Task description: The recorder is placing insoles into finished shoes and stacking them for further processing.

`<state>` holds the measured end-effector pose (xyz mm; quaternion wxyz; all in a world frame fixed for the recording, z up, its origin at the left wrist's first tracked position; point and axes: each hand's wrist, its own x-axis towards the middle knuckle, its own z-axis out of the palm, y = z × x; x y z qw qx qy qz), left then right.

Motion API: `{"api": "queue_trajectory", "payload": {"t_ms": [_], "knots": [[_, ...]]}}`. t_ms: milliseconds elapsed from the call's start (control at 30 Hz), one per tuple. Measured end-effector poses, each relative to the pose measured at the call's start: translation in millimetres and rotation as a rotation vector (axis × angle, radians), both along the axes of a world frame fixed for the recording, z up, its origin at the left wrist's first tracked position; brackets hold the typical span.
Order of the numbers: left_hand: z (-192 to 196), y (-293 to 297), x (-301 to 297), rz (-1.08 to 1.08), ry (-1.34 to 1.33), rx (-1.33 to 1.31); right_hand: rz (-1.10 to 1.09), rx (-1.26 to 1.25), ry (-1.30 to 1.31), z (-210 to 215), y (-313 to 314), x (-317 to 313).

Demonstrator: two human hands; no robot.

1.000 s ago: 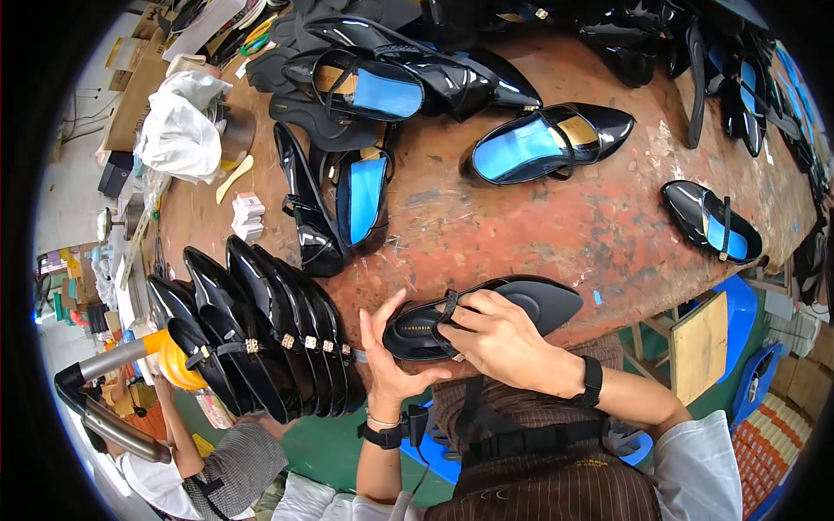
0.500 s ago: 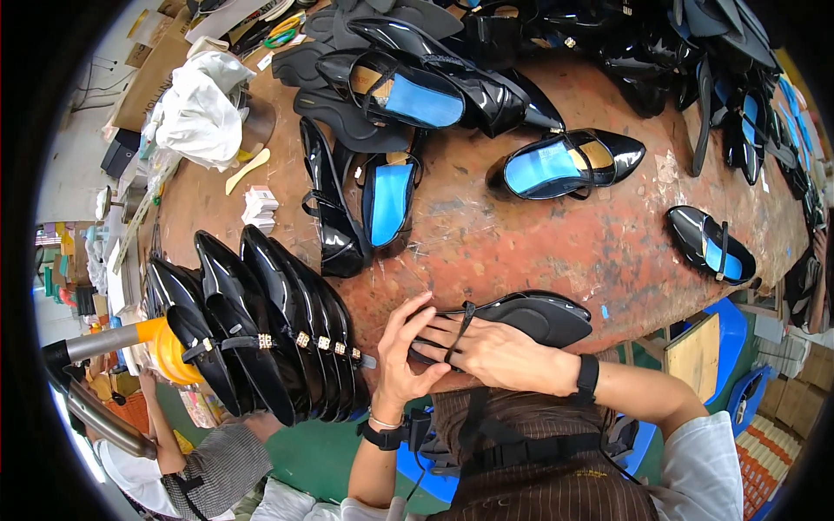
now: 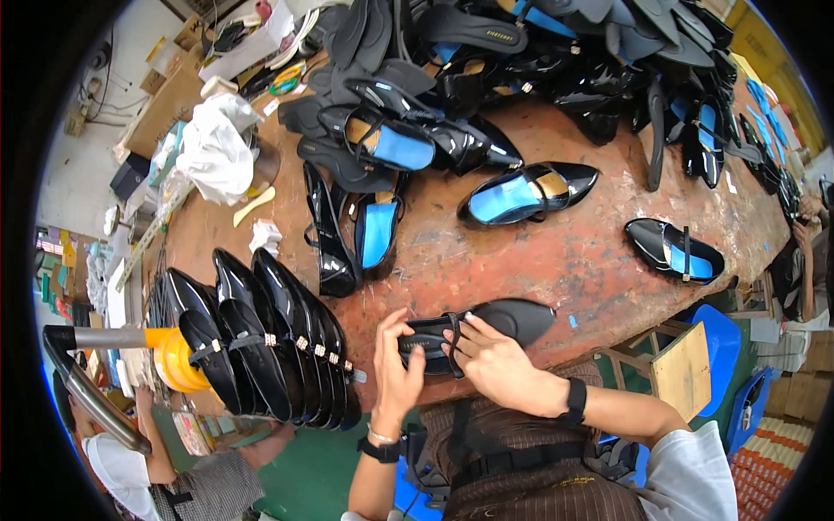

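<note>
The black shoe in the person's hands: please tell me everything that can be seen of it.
The black shoe is a matte, pointed-toe flat with a thin strap across its opening. It lies at the near edge of the worn reddish-brown table, toe pointing to the person's right. The left hand grips its heel end, and the right hand lies over its middle with fingers on the strap. Its inside is hidden.

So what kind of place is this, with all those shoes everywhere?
Most likely a shoe-making workshop. The worn brown workbench is heaped with unfinished black shoes, a row of finished black shoes stands lined up, and both the left hand and right hand hold one black shoe.
</note>
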<state>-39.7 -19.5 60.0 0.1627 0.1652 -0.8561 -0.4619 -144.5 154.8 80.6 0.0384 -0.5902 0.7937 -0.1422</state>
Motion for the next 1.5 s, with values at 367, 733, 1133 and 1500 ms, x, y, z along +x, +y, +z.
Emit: {"api": "queue_trajectory", "payload": {"t_ms": [367, 733, 1133, 1500], "knots": [[55.9, 110.9, 0.2, -0.312, -0.311, -0.379, -0.320, -0.274, -0.549, 48.7, 20.1, -61.8], [42.1, 119.1, -8.6, -0.457, -0.414, -0.462, -0.366, 0.306, -0.358, 16.6, -10.2, -52.7], [35.0, 112.2, -5.1, -0.486, -0.382, -0.369, -0.233, -0.016, -0.050, -6.2, 12.2, -38.1], [34.3, 112.3, -7.0, -0.493, -0.391, -0.346, -0.209, 0.026, 0.113, -15.6, 19.3, -32.3]]}}
